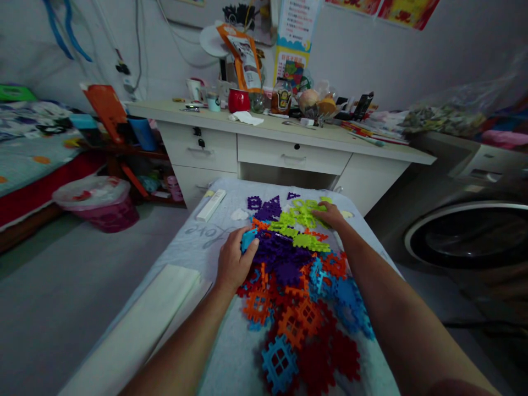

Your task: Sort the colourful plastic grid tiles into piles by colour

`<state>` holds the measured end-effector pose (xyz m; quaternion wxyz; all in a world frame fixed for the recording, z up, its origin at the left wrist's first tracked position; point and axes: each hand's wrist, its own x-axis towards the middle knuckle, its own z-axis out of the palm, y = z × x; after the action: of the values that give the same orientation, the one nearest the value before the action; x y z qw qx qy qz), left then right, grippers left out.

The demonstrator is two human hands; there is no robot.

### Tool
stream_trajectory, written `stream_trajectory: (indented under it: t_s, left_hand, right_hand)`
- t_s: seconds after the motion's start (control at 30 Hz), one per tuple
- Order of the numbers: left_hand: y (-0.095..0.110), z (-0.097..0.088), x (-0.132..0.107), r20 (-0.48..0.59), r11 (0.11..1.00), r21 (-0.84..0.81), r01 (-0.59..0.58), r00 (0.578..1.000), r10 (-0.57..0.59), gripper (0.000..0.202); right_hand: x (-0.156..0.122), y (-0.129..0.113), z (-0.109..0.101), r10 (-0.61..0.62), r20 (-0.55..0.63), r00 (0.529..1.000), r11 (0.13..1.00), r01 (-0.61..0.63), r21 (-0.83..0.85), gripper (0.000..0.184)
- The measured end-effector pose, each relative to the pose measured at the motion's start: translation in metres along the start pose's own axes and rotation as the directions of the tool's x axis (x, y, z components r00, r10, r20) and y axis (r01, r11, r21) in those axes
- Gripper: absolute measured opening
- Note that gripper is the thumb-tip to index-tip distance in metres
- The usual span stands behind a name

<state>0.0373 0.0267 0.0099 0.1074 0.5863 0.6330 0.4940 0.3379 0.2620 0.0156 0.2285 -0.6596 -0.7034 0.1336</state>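
My left hand (236,259) is curled round a blue interlocking plastic piece (248,240), at the left edge of the heap. My right hand (330,214) is at the far right, its fingers closed on a yellow-green interlocking piece (306,211) among others of that colour; its thumb is mostly hidden. Purple pieces (284,256) lie heaped between my hands, with several more behind. Nearer me, orange window-shaped pieces (293,324), dark red pieces (317,363) and a blue window-shaped piece (279,363) are spread out. More blue pieces (348,300) lie under my right forearm.
The pieces lie on a cloth-covered table (193,242). A white remote control (211,205) and a long white box-like object (136,330) are on its left side. Behind stands a cluttered desk (272,129); a washing machine (466,220) is right, a pink bin (101,203) left.
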Motion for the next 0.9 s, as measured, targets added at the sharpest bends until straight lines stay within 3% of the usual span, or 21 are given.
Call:
stream_trajectory:
  t_s: [0.1,0.2,0.3,0.43,0.63,0.7,0.8,0.83,0.87,0.9]
  left_hand:
    - [0.000,0.000,-0.001,-0.003,1.000,-0.003,0.004,1.000,-0.004,0.039]
    - [0.000,0.000,-0.001,-0.004,1.000,-0.006,0.005,1.000,-0.005,0.039]
    - [0.001,0.000,-0.001,-0.004,1.000,-0.008,0.001,1.000,-0.001,0.039]
    - [0.000,0.001,0.000,-0.009,1.000,-0.016,-0.003,1.000,0.002,0.039]
    - [-0.001,0.001,-0.001,-0.034,0.998,-0.059,0.019,0.999,-0.021,0.041]
    - [-0.001,0.001,-0.001,-0.049,0.996,-0.082,0.029,0.998,-0.033,0.043]
    - [-0.002,0.001,-0.001,-0.071,0.993,-0.114,0.036,0.996,-0.044,0.045]
    - [-0.003,0.001,-0.001,-0.080,0.992,-0.124,0.034,0.996,-0.044,0.046]
    - [-0.003,0.001,-0.001,-0.092,0.990,-0.134,0.031,0.995,-0.044,0.046]
    - [-0.004,0.001,-0.001,-0.106,0.989,-0.142,0.029,0.993,-0.044,0.048]
  right_hand:
    - [-0.013,-0.007,0.007,-0.073,0.064,0.995,0.997,0.070,0.042,0.041]
    - [-0.032,-0.015,0.007,-0.227,0.127,0.965,0.952,0.193,0.237,0.045]
    - [-0.055,-0.029,0.005,-0.305,0.219,0.927,0.889,0.195,0.414,0.055]
    - [-0.077,-0.051,-0.003,-0.361,0.324,0.875,0.868,0.188,0.459,0.054]
    - [-0.093,-0.077,-0.028,-0.425,0.296,0.855,0.819,0.224,0.528,0.045]
    - [-0.104,-0.091,-0.036,-0.478,0.324,0.816,0.763,0.203,0.614,0.046]
    - [-0.125,-0.109,-0.041,-0.575,0.431,0.695,0.667,0.094,0.739,0.048]
    - [-0.130,-0.113,-0.042,-0.592,0.440,0.675,0.643,0.066,0.763,0.047]
    - [-0.135,-0.113,-0.043,-0.587,0.426,0.689,0.634,0.063,0.771,0.045]
    - [-0.137,-0.111,-0.044,-0.551,0.389,0.739,0.648,0.086,0.756,0.042]
